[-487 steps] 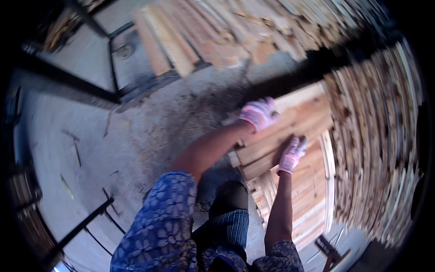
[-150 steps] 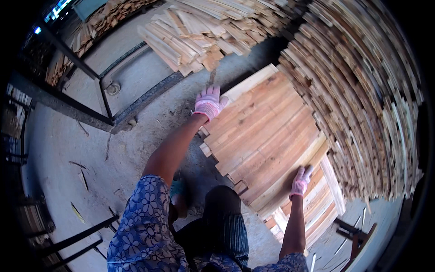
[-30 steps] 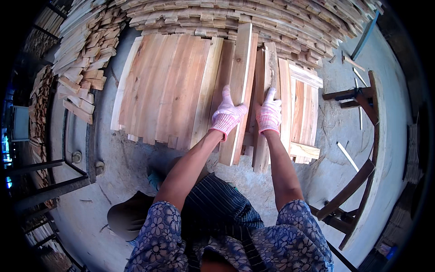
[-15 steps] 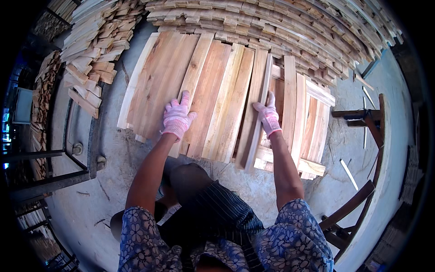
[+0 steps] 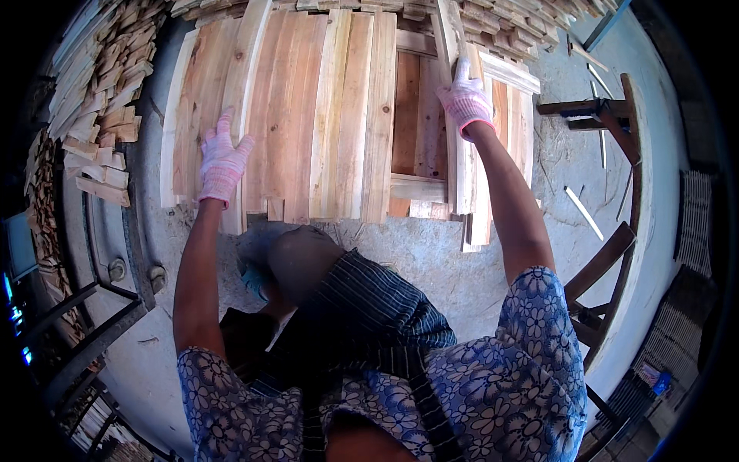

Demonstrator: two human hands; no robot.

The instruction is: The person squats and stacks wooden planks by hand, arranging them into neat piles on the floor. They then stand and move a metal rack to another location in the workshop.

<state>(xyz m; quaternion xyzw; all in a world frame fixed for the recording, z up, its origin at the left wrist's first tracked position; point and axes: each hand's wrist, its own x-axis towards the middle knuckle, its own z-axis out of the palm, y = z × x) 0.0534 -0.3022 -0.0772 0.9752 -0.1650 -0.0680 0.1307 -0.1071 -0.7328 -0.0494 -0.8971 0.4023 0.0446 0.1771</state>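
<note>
1. The wooden slats (image 5: pixel 308 115) lie side by side as a flat layer on a pallet frame (image 5: pixel 419 187) set on the concrete floor (image 5: pixel 431 266). They look stiff, dry and rough-sawn, and each probably light enough to slide or lift with one hand. Splinters seem likelier than slipping, so the knit gloves suit them.
2. A slat is best taken by its long edges or at one end, where the fingers can hook under.
3. The left hand (image 5: pixel 222 160) lies flat and spread, gripping nothing, on the slats near the layer's left edge, close to their near ends.
4. The right hand (image 5: pixel 466 98) rests on a narrow upright-edged slat (image 5: pixel 460 165) at the layer's right edge, fingers over its top; whether it grips cannot be told.
5. Loose slat stacks (image 5: pixel 96 123) lie beyond the left edge.
</note>
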